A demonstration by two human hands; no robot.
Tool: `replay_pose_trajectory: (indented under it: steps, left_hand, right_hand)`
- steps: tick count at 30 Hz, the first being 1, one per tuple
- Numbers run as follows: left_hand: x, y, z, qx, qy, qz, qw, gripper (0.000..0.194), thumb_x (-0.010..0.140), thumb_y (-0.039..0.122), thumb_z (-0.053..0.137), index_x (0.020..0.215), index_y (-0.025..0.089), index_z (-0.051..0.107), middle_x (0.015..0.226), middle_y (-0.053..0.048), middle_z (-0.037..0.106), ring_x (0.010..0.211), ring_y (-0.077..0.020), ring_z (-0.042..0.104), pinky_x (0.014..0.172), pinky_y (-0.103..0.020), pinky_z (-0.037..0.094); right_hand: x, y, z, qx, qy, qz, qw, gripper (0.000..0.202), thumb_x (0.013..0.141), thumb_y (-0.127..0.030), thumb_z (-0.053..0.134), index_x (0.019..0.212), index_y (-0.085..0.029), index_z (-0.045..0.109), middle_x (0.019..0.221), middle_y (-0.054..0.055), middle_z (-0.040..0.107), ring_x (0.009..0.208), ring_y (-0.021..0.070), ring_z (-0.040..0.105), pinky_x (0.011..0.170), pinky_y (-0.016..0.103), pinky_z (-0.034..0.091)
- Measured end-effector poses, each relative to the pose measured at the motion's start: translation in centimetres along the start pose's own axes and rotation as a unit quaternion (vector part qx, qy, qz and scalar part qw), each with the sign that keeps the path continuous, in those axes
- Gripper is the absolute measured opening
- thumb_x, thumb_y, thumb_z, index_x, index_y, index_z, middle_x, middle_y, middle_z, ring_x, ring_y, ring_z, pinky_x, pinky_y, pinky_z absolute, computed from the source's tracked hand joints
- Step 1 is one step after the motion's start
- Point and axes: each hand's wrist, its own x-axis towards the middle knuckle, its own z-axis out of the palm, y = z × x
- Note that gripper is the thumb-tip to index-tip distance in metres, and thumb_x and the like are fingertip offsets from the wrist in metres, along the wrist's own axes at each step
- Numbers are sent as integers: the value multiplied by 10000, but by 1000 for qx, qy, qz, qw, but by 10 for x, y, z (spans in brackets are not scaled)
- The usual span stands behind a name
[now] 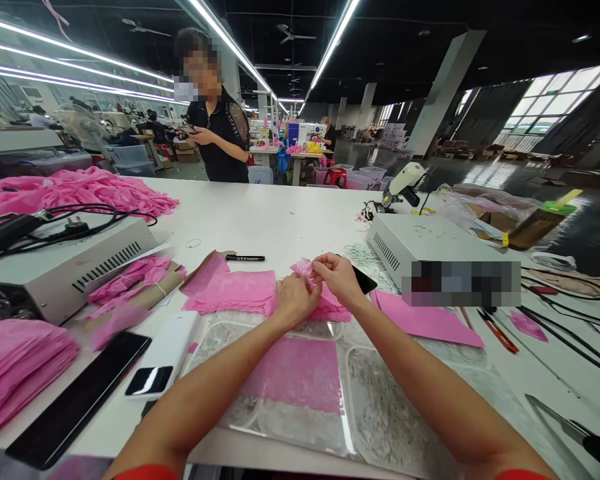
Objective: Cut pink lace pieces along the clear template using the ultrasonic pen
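Observation:
Both hands meet over a stack of pink lace-edged pieces (333, 308) at the middle of the table. My left hand (297, 298) rests on the stack with bent fingers, close to the raised edge of a piece. Just right of it, my right hand (334, 272) pinches a crumpled bit of pink fabric (303, 267). Another pink stack (237, 291) lies left of my hands. Nearer to me, a single pink piece (300, 373) lies flat on a clear plastic sheet (300, 430), between my forearms.
Grey metal boxes (100, 260) (430, 247) stand left and right. Pink fabric piles (20, 367) (80, 193), a black device (80, 400) and a white device (165, 353) lie left. Scissors (570, 427) and cables are right. A person (223, 133) stands across the table (250, 213).

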Motion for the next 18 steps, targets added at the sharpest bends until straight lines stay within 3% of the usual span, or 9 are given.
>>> replay_pose_trajectory:
  steps: [6, 11, 14, 18]
  left_hand:
    - [13, 21, 10, 5, 35, 34, 999, 211, 867, 273, 493, 815, 158, 661, 929, -95, 640, 883, -236, 595, 819, -392, 405]
    - [7, 44, 18, 21, 38, 163, 986, 201, 878, 190, 469, 889, 175, 669, 1004, -98, 636, 974, -248, 558, 915, -439, 376]
    - [-16, 51, 25, 24, 0, 299, 954, 165, 862, 169, 512, 889, 196, 673, 991, -78, 646, 996, -240, 547, 998, -461, 342]
    - [-58, 48, 35, 29, -62, 457, 887, 142, 835, 120, 547, 869, 204, 656, 872, -48, 643, 889, -205, 567, 1050, -462, 340]
  right_hand:
    - [-3, -28, -47, 17, 129, -85, 988, 211, 678, -368, 652, 742, -179, 582, 575, -13, 639, 540, 124, 629, 562, 269, 560]
    - [-53, -31, -118, -10, 267, -130, 955, 219, 726, -382, 653, 784, -187, 572, 607, -16, 637, 566, 128, 635, 578, 274, 556]
    - [-111, -13, -158, -56, 320, -76, 943, 195, 740, -365, 650, 770, -183, 587, 574, -17, 625, 515, 126, 610, 557, 277, 538]
    - [-190, 16, -187, -165, 289, 85, 939, 210, 742, -385, 625, 683, -189, 579, 450, -27, 563, 384, 108, 494, 435, 245, 414]
